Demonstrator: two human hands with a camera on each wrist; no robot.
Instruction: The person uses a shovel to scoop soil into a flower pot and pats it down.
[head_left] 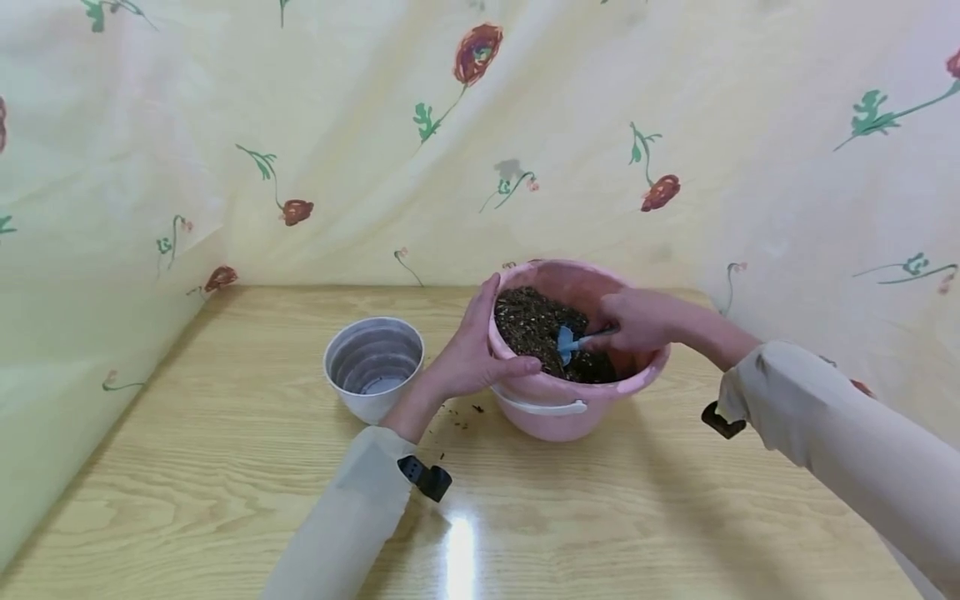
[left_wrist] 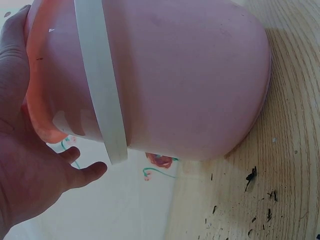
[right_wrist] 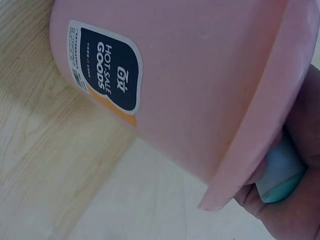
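A pink bucket [head_left: 555, 417] holds dark potting soil [head_left: 532, 325] and leans slightly on the table. My left hand [head_left: 468, 354] grips its rim on the left side, thumb across the front edge and fingers along the outside. Reaching inside from the right, my right hand [head_left: 637, 319] holds a small blue trowel [head_left: 567, 343] whose blade is partly in the soil. In the right wrist view, the trowel's handle [right_wrist: 281, 172] shows within the curled fingers behind the bucket rim. A whitish plant pot [head_left: 367, 404] stands left of my left hand; its bottom inside is visible.
Crumbs of soil [head_left: 461, 425] lie on the wooden table [head_left: 187, 467] between pot and bucket. The bucket's white handle [left_wrist: 102, 80] hangs down its side. A flower-printed cloth [head_left: 360, 167] hangs behind and along the sides of the table.
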